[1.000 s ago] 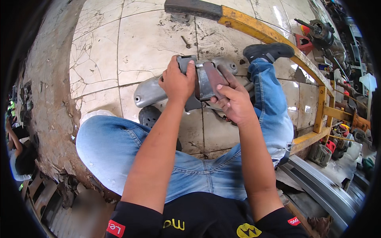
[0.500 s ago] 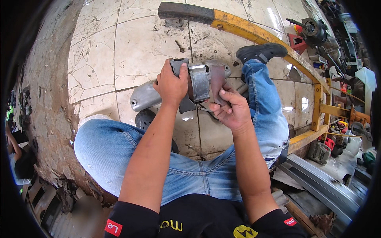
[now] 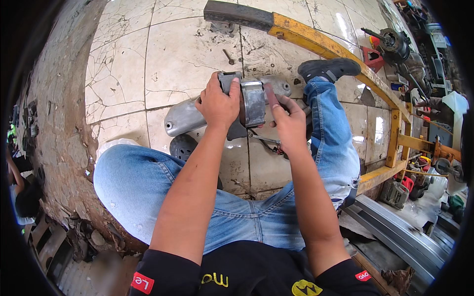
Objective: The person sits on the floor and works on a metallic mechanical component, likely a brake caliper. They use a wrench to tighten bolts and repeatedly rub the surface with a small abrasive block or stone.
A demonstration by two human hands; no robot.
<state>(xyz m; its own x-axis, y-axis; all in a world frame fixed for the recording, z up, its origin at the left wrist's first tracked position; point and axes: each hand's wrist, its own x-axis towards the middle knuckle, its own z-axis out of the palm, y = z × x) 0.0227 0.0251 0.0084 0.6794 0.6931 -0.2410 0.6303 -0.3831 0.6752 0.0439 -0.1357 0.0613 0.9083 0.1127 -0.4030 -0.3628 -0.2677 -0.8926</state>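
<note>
A grey metal part with a smooth curved band (image 3: 254,107) and a darker bracket-like end sits between my hands. My left hand (image 3: 219,103) is wrapped round its left end. In my right hand (image 3: 290,123), a reddish-brown strip that looks like sandpaper (image 3: 270,94) is pinched between thumb and fingers. The strip stands nearly edge-on beside the right side of the band; whether it touches cannot be told. Under and behind the part lies a long rounded grey metal piece (image 3: 183,117), its ends showing at both sides.
A yellow steel frame (image 3: 316,42) with a dark end curves round the far and right sides. One bolt (image 3: 228,56) lies on the stained tile floor (image 3: 187,44). Pliers-like handles (image 3: 264,140) lie below the part. Tools and machine parts crowd the right; metal channels (image 3: 395,227) lie lower right.
My right hand has closed more firmly and turned, so the strip that faced me broadly now shows as a narrow edge. My left hand keeps its hold on the metal part.
</note>
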